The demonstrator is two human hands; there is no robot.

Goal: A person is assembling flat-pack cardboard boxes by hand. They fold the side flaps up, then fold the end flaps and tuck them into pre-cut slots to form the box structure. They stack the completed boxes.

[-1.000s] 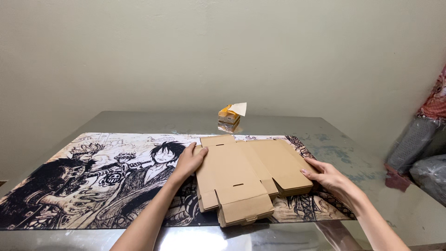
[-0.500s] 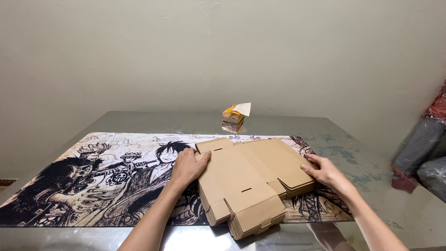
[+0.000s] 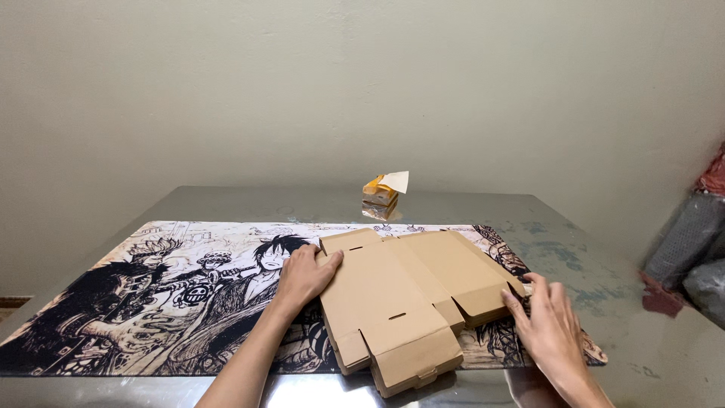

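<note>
Our left hand (image 3: 306, 273) lies flat, fingers spread, on the nine o'clock edge of the flat cardboard box (image 3: 404, 298). Our right hand (image 3: 550, 325), fingers loosely extended, touches its three o'clock flap, gripping nothing.

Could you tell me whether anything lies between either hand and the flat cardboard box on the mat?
Nothing visible does. The left hand already rests on the cardboard box at its left edge, and the right hand is at its right edge. The small orange pack sits well behind on the table.

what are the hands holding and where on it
Nothing is gripped. The left hand presses flat on the left edge of the flat brown cardboard box; the right hand touches its right flap edge.
</note>
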